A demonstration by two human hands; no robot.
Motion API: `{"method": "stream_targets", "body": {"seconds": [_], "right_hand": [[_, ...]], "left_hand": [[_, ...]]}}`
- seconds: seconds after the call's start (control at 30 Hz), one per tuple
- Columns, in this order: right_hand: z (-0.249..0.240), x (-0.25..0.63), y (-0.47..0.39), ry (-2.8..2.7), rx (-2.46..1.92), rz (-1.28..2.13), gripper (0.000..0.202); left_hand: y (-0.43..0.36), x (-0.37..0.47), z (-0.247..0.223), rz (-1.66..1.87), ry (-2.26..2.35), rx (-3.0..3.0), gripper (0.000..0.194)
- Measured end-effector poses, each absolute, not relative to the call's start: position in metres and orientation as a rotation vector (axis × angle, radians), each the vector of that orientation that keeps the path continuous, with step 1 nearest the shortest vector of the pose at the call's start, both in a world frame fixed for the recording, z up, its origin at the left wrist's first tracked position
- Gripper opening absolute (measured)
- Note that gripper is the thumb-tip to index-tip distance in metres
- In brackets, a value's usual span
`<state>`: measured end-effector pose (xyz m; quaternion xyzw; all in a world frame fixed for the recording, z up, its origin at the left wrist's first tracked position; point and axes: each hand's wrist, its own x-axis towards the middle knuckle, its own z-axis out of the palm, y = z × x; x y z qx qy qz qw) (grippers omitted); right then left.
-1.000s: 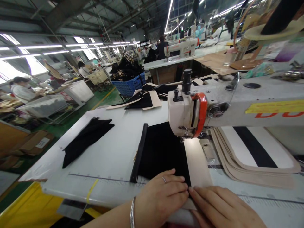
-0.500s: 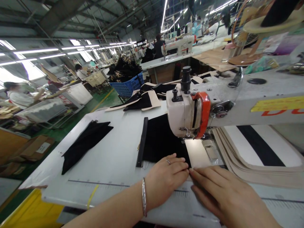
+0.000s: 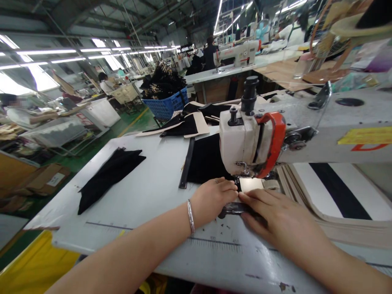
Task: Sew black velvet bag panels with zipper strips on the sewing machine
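Note:
A black cloth piece (image 3: 205,159) with a zipper strip (image 3: 187,165) along its left edge lies under the head of a sewing machine (image 3: 237,143). My left hand (image 3: 214,200) rests on the near edge of that cloth, fingers together and pressed down, with a bracelet at the wrist. Close to its right, my right hand (image 3: 275,214) lies flat, its fingertips on a beige piece (image 3: 251,184) beside the needle area. The two hands almost touch at the fingertips. What lies beneath the fingers is hidden.
Another black cloth piece (image 3: 108,175) is on the left of the white table (image 3: 147,196). Beige and black panels (image 3: 190,124) lie behind. A blue basket (image 3: 167,105) of black items stands beyond. Stacked panels (image 3: 339,192) sit under the machine arm. Other people work in the background.
Both hands and the black cloth have moved forward, away from me, toward the needle. A dark metal part of the table now shows below the fingers. The camera view has shifted slightly.

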<state>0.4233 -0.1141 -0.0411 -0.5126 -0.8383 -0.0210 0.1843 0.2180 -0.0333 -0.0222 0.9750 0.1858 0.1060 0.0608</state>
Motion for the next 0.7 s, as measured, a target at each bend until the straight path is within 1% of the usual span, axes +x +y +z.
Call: {"method": "stream_targets", "body": {"seconds": [0.3,0.7], "right_hand": [[-0.045,0.421,-0.104,-2.344,-1.543,-0.158,0.041],[-0.048,0.420,-0.103,-2.325,-1.589,-0.162,0.043]], "left_hand": [[-0.009,0.224,-0.032,0.383,0.742,2.883,0.017],[-0.008,0.224,-0.036,0.449,0.827,2.874,0.016]]}}
